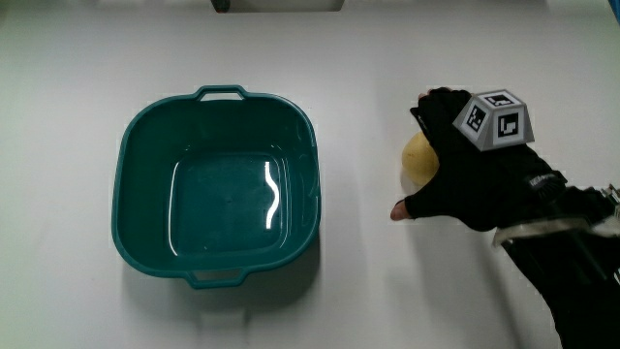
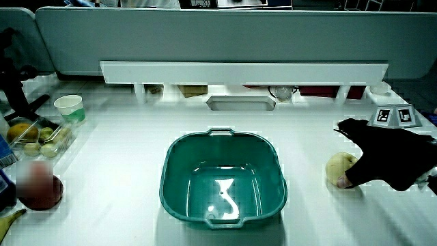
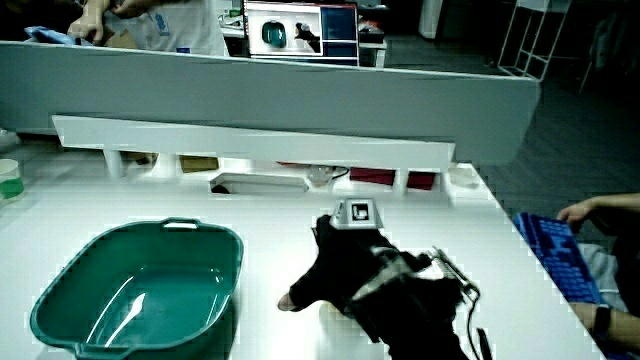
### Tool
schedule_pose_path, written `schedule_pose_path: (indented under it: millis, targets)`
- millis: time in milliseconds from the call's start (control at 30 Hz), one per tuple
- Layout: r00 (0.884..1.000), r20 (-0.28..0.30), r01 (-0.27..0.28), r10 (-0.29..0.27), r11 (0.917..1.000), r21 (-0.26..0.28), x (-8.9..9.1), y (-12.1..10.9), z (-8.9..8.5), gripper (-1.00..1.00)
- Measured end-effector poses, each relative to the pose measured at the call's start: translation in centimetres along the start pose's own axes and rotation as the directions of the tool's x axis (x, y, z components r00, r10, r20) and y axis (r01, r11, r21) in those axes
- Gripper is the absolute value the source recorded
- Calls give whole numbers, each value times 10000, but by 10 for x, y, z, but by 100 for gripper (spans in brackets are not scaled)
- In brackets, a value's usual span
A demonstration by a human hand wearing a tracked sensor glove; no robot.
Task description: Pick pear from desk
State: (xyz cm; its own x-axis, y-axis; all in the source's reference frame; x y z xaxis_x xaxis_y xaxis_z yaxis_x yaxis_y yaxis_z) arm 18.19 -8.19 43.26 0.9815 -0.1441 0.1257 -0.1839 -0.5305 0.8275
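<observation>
A pale yellow pear (image 1: 417, 160) lies on the white desk, beside the teal basin (image 1: 131, 165). The black-gloved hand (image 1: 433, 167), with a patterned cube (image 1: 497, 118) on its back, arches over the pear. Its fingers (image 1: 426, 105) reach past the pear on the side farther from the person, and the thumb (image 1: 400, 209) sits on the nearer side. A small gap still shows around the fruit, so the fingers look spread. In a side view the pear (image 2: 339, 167) peeks out beside the thumb under the hand (image 2: 355, 160). In a side view the hand (image 3: 330, 270) hides the pear.
The teal basin (image 2: 174, 171) holds nothing. At the table's edge a side view shows a green-rimmed cup (image 2: 68, 107), a tray of fruit (image 2: 39, 137), a red fruit (image 2: 41, 191) and a banana tip (image 2: 10, 219). A white shelf (image 2: 242, 72) runs along the partition.
</observation>
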Motion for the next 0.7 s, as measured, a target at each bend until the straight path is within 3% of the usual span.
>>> schedule_pose_path:
  millis: [200, 433, 567, 700]
  targets:
    - [9975, -179, 673, -681, 9968, -430, 17, 23, -10, 0]
    - [9959, -321, 817, -841, 9941, -710, 24, 36, -18, 0]
    - [9922, -183, 1215, -1235, 9889, -859, 29, 44, -23, 0]
    - [9942, -311, 996, -1027, 9910, -899, 28, 46, -24, 0]
